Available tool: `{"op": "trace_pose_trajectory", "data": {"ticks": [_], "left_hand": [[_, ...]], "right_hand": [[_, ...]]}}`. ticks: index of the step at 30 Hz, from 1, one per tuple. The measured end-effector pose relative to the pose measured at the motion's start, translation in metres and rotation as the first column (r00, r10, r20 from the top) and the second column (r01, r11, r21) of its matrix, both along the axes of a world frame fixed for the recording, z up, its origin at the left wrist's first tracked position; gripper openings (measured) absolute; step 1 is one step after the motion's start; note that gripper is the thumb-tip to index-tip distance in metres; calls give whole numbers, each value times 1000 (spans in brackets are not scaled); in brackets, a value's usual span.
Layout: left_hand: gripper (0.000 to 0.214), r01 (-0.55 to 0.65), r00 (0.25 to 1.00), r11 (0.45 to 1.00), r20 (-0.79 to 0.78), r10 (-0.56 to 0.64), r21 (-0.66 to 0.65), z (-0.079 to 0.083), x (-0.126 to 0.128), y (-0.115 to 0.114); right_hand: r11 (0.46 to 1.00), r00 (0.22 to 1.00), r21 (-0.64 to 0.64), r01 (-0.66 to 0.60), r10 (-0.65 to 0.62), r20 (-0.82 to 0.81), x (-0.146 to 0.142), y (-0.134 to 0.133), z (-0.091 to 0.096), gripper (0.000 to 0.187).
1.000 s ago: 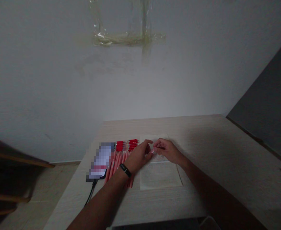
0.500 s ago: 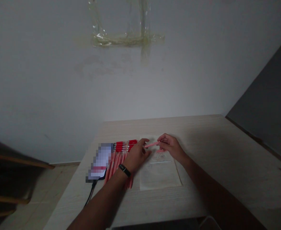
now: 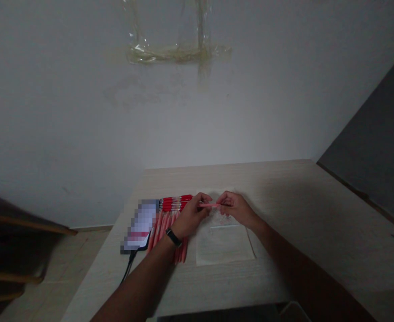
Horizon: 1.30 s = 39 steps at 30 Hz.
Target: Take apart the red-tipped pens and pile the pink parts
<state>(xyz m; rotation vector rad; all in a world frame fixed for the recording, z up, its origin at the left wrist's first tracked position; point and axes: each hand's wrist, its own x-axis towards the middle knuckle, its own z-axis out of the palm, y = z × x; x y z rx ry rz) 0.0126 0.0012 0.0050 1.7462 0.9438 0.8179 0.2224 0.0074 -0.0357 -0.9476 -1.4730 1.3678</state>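
The stick [image 3: 208, 205], thin and pink, is above the upper part of the sheet [image 3: 225, 250], nearly level, between the two hands. The right hand [image 3: 236, 209] pinches its right end with narrow fingers. The left hand [image 3: 193, 215] is half curled around the other end; whether its fingers press the stick, I cannot tell. Under the right hand there are small pinkish bits [image 3: 226, 220], too small to identify.

Left of the sheet, the pink rods [image 3: 163, 228] lie side by side, partly hidden by the left arm. Above them, the red pens [image 3: 177, 203] lie in their own group, next to the phone [image 3: 142, 226] with its cable [image 3: 127, 269].

As I judge, the work is somewhere in the middle: the two groups are already in order, while this one piece is in handling and not yet put down. Which group is finished, and how many pieces are left, I cannot tell. Everything rests on the table [image 3: 318, 223], which stands near the wall [image 3: 267, 112].
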Motion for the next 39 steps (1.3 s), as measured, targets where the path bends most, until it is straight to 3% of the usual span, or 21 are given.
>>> {"op": "trace_pose_trajectory", "data": {"ticks": [9, 19, 30, 35, 39], "left_hand": [[15, -23, 986, 987, -156, 49, 161, 4, 0, 2], [14, -47, 985, 983, -156, 75, 178, 0, 0, 2], [17, -63, 969, 973, -218, 112, 221, 2, 0, 2], [18, -38, 957, 970, -270, 104, 239, 1, 0, 2], [19, -55, 955, 959, -266, 131, 278, -1, 0, 2]], "right_hand": [[996, 997, -59, -63, 65, 31, 0, -1, -1, 25], [993, 993, -78, -87, 93, 79, 1, -2, -2, 27], [1000, 996, -2, -3, 3, 93, 4, -2, -4, 20], [992, 965, 107, 67, -92, 246, 5, -5, 1, 14], [990, 952, 136, 29, -69, 299, 5, -8, 7, 9]]}}
